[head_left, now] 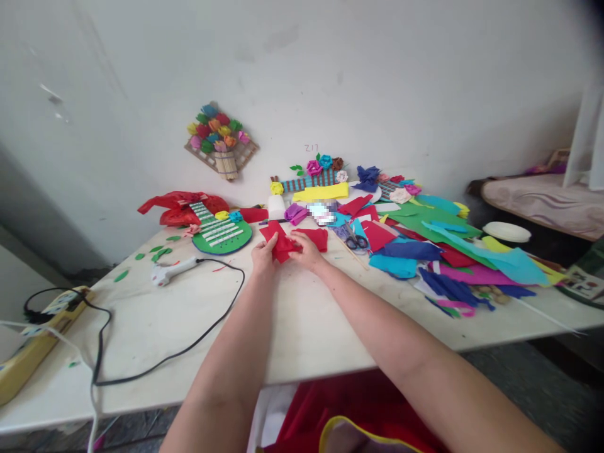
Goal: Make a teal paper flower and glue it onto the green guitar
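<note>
Both my hands reach out over the white table (302, 321) and meet at a piece of red paper (282, 244). My left hand (262, 257) pinches its left side, fingers closed on it. On the paper's right side my right hand (307, 250) grips it too, with the fingers curled. A second red piece (318, 238) lies flat just behind my right hand.
A white glue gun (170, 271) with a black cord (189, 349) lies at left, leading to a power strip (42, 314). A green paper guitar (221, 234), scissors (355, 240) and several coloured paper sheets (448, 251) cover the far and right side. Paper flowers (219, 135) hang on the wall.
</note>
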`<action>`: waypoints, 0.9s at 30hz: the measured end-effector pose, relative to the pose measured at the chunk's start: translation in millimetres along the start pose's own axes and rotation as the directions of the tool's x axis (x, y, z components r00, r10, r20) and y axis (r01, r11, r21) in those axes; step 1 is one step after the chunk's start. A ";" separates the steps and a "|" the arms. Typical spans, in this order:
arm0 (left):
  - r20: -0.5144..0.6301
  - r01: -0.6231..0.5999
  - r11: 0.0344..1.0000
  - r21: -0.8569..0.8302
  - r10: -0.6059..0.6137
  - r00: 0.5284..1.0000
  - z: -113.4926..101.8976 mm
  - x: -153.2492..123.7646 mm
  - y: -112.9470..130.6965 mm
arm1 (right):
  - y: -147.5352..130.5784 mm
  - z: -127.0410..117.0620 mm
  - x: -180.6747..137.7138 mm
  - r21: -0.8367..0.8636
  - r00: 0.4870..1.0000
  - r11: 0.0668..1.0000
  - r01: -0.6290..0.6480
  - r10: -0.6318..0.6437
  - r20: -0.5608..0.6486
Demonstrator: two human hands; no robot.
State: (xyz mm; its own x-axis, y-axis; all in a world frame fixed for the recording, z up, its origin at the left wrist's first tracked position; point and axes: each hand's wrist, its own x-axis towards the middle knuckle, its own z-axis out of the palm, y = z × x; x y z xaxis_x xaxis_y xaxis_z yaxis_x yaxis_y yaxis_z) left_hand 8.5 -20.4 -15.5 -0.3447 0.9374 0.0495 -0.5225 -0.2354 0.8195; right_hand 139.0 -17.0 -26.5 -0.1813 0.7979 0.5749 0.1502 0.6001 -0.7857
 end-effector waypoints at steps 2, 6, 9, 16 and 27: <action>0.000 -0.008 1.000 0.004 0.008 1.000 0.4 0.9 -1.2 | 1.8 0.6 0.4 -0.029 0.999 0.999 -0.028 0.027 -0.041; -0.011 -0.020 1.000 -0.001 0.020 1.000 0.8 0.6 -1.5 | 8.9 0.5 2.1 -0.019 0.973 0.983 -0.183 0.179 -0.146; -0.003 -0.022 1.000 0.013 0.022 1.000 1.5 -1.8 0.2 | 9.1 -1.6 2.9 0.129 0.916 0.939 -0.319 0.340 -0.210; 0.113 -0.020 0.999 0.043 0.015 0.993 3.4 -5.0 -0.1 | -10.4 -6.9 2.4 0.410 0.842 0.815 -0.408 0.510 -0.176; 0.209 0.044 0.991 0.123 -0.069 0.975 6.7 -10.0 -0.9 | -4.2 -9.9 4.1 0.478 0.808 0.795 -0.373 0.532 -0.255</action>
State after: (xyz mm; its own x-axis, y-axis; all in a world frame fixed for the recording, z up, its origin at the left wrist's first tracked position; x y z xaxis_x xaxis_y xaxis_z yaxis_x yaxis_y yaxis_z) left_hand 17.7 -27.8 -12.9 -0.1367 0.9844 0.1110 -0.4375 -0.1606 0.8848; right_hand 147.3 -15.7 -18.5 0.1810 0.9779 0.1049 -0.2770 0.1530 -0.9486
